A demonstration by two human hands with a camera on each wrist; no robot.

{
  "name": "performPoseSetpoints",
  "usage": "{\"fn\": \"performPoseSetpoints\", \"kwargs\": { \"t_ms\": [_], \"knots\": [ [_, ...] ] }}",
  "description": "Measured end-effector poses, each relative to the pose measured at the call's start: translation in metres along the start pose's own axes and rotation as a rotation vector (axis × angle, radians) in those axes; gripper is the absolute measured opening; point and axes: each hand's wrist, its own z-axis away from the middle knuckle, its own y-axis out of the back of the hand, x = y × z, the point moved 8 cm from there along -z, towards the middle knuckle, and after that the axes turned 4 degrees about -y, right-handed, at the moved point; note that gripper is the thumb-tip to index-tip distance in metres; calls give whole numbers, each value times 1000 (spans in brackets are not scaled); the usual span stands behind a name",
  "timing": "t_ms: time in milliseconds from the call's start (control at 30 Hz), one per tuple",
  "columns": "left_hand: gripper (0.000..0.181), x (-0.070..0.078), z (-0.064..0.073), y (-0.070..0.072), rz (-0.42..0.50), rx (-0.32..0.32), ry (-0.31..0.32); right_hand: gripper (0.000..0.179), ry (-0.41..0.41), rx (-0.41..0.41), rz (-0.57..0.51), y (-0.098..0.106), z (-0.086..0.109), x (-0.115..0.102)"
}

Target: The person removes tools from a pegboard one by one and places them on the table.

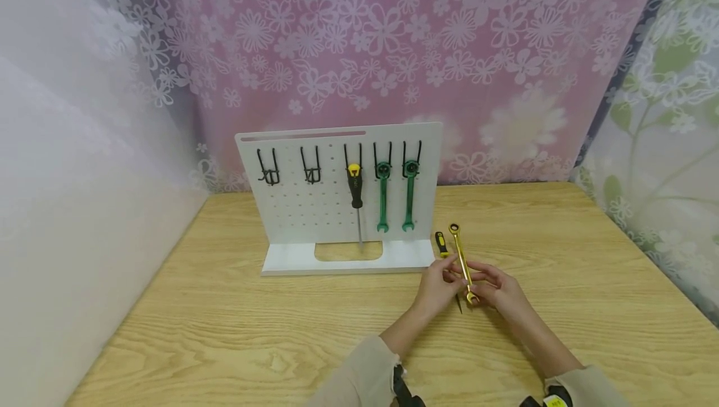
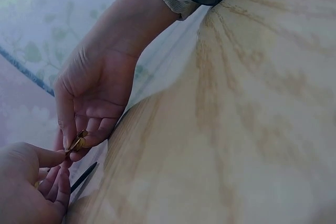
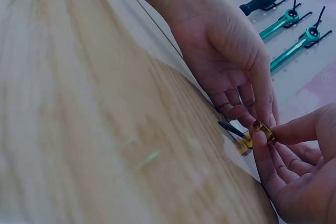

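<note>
Both hands hold a gold combination wrench (image 1: 462, 258) in front of the pegboard's right corner, its ring end pointing away and its open end near the fingers. My left hand (image 1: 437, 287) pinches its lower part from the left. From the right, my right hand (image 1: 502, 291) grips it near the open end with thumb and fingers. The open end (image 3: 266, 134) shows between the two hands in the right wrist view. Under the left hand lies a screwdriver with a black and yellow handle (image 1: 441, 242); the hand hides part of its shaft, and its dark tip (image 2: 84, 176) sticks out.
A white pegboard (image 1: 314, 207) stands at the table's back. Two hooks on its left (image 1: 268, 170) hold nothing. A yellow and black screwdriver (image 1: 355, 185) and two green wrenches (image 1: 383, 198) hang from the others. Flowered curtains (image 1: 359, 39) surround the wooden table (image 1: 224, 332).
</note>
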Motion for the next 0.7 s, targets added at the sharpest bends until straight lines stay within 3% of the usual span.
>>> {"fn": "performPoseSetpoints", "kwargs": {
  "t_ms": [300, 533, 700],
  "knots": [
    [49, -2, 1, -1, 2, -30, 41, 49, -15, 20, 16, 3, 0, 3],
    [45, -4, 2, -2, -13, -40, -21, 50, -43, 29, 4, 4, -1, 3],
    [45, -3, 1, -3, -26, -48, 29, 49, -50, 36, 19, 5, -1, 4]
  ]
}}
